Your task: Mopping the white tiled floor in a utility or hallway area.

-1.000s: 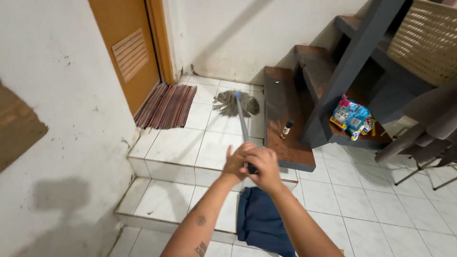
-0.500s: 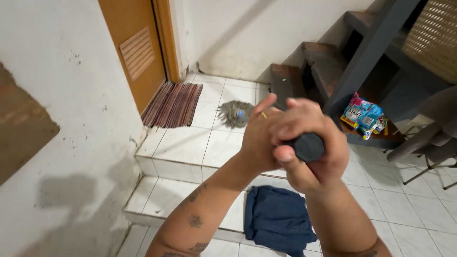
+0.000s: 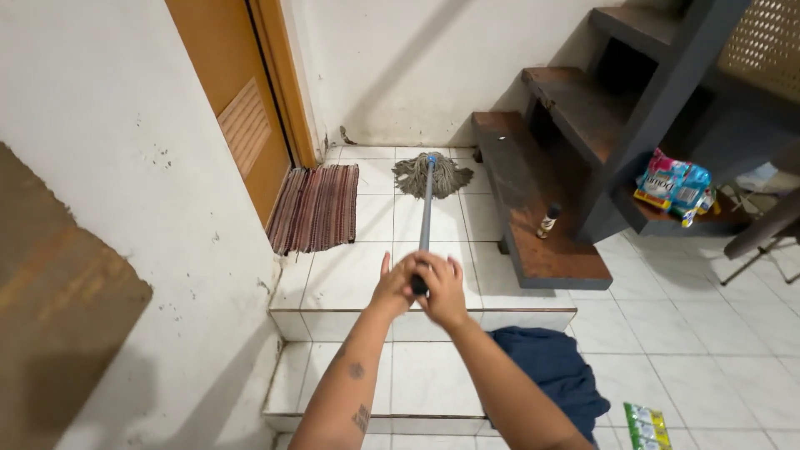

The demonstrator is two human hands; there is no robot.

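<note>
One head-worn view looks steeply down and forward from standing height: tiled steps (image 3: 350, 283) fill the frame's centre, a wooden staircase (image 3: 550, 167) the upper right

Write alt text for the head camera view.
Both hands, left hand and right hand, grip the end of a mop handle, its string mop head on the white-tiled landing. A striped mat lies by an orange door; a blue cloth lies below.

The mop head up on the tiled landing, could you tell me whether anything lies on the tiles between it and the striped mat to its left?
Nothing visible does. The mop head rests on bare white tiles near the back wall, and the striped mat lies apart from it with only open tile between. Both hands, left hand and right hand, grip the handle's end.
</note>
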